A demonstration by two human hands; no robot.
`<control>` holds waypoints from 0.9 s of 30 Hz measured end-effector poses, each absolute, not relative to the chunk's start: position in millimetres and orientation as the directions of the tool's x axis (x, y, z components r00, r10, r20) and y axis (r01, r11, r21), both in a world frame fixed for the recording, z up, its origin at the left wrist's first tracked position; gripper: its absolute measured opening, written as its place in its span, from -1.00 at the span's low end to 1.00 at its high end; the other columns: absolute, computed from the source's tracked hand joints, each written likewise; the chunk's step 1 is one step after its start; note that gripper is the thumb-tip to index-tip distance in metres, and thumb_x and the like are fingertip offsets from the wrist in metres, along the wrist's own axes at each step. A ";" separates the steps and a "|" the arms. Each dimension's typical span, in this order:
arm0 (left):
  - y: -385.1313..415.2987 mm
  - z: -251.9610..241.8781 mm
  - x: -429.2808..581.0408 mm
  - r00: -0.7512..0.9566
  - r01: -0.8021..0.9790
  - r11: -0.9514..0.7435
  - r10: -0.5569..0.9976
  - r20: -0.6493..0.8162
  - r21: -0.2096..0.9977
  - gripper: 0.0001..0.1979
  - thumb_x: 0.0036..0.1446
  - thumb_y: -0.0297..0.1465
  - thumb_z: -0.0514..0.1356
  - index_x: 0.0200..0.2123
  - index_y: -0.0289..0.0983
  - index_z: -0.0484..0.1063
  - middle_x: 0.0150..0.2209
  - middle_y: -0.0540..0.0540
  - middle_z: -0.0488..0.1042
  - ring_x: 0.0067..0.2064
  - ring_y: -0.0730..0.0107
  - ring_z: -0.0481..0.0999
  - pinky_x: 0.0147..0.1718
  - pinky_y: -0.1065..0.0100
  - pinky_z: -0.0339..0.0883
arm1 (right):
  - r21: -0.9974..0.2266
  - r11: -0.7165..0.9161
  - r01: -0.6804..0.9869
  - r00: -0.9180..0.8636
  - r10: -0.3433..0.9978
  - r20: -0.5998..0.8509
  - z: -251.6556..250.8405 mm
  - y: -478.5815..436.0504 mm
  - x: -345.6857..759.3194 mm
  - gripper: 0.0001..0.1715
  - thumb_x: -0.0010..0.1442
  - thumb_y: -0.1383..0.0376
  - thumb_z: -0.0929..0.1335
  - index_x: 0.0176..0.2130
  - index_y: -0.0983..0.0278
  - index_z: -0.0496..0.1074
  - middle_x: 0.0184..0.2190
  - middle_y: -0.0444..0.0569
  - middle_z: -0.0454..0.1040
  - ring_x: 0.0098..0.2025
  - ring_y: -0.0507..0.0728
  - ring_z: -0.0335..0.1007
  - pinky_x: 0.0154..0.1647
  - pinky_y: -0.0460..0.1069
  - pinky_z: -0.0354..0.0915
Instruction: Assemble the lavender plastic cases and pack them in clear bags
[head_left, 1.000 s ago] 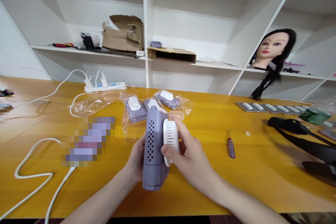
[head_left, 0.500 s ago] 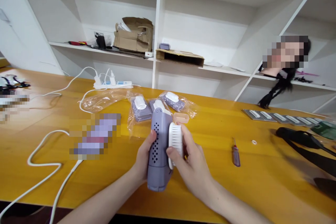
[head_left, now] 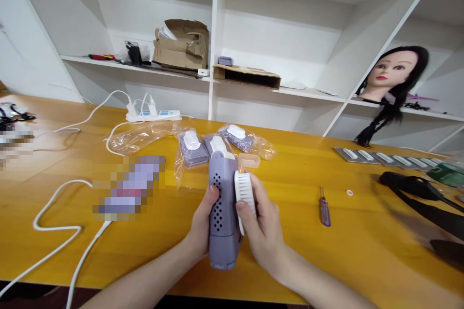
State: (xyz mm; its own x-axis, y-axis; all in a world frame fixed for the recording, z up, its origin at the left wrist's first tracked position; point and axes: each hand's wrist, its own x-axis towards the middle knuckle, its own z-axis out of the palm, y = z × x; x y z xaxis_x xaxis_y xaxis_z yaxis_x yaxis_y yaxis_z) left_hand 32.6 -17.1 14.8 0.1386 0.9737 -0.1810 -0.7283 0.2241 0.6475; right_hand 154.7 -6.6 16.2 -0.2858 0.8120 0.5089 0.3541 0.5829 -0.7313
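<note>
Both my hands hold a lavender handheld appliance upright above the yellow wooden table. Its face has a patch of small dark vent holes. My left hand grips its side, with the fingers wrapped behind and the thumb tip at the vent holes. My right hand is shut on a white ribbed attachment against the appliance's right side. Just behind the appliance lie clear plastic bags with lavender parts and a small peach-coloured cap.
A small screwdriver and a white ring lie to the right, near a black strap. A white cable runs along the left beside a pixelated package. A power strip sits at the back, below white shelves.
The appliance has swung from leaning right to nearly upright, and my left hand now shows more around it. The whole scene has shifted right and slightly level in view as my head turned.
</note>
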 end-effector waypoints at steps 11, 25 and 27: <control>-26.4 2.4 40.2 0.019 -0.751 0.064 0.997 -0.075 0.657 -0.50 -0.21 -0.07 0.34 -0.24 -0.27 0.46 -0.17 -0.13 0.56 0.03 0.00 0.43 0.02 0.16 0.32 | -0.636 0.671 0.382 -0.248 0.737 0.629 17.1 -4.4 151.3 -0.58 0.30 0.29 0.15 0.15 0.19 0.11 -0.01 0.02 0.43 -0.11 0.13 0.43 -0.12 0.02 0.32; -15.6 9.4 30.8 0.143 -0.805 0.231 0.970 -0.199 0.546 -0.55 -0.06 -0.14 0.25 -0.23 -0.41 0.51 -0.36 -0.22 0.58 -0.31 0.08 0.56 -0.29 0.20 0.42 | -0.698 0.592 0.402 -0.307 0.806 0.507 43.2 9.8 155.7 -0.55 0.26 0.15 0.19 0.10 0.22 0.19 -0.41 -0.09 0.46 -0.49 0.07 0.34 -0.47 -0.04 0.25; -8.5 13.6 23.9 0.134 -0.827 0.218 0.971 -0.196 0.519 -0.53 0.04 -0.14 0.16 -0.14 -0.41 0.47 -0.37 -0.21 0.57 -0.39 0.16 0.55 -0.37 0.25 0.41 | -0.779 0.535 0.326 -0.268 0.843 0.466 49.1 30.4 168.7 -0.54 0.27 0.11 0.15 0.10 0.23 0.21 -0.57 -0.19 0.35 -0.58 0.04 0.25 -0.53 -0.06 0.21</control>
State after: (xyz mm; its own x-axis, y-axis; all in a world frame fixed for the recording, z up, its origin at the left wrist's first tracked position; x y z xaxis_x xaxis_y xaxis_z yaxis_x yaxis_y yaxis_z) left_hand 23.9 -8.5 13.6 0.1336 0.9715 -0.1960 -0.8266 0.2183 0.5187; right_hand 168.7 30.4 49.1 -0.2679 0.8431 0.4663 0.3262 0.5348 -0.7795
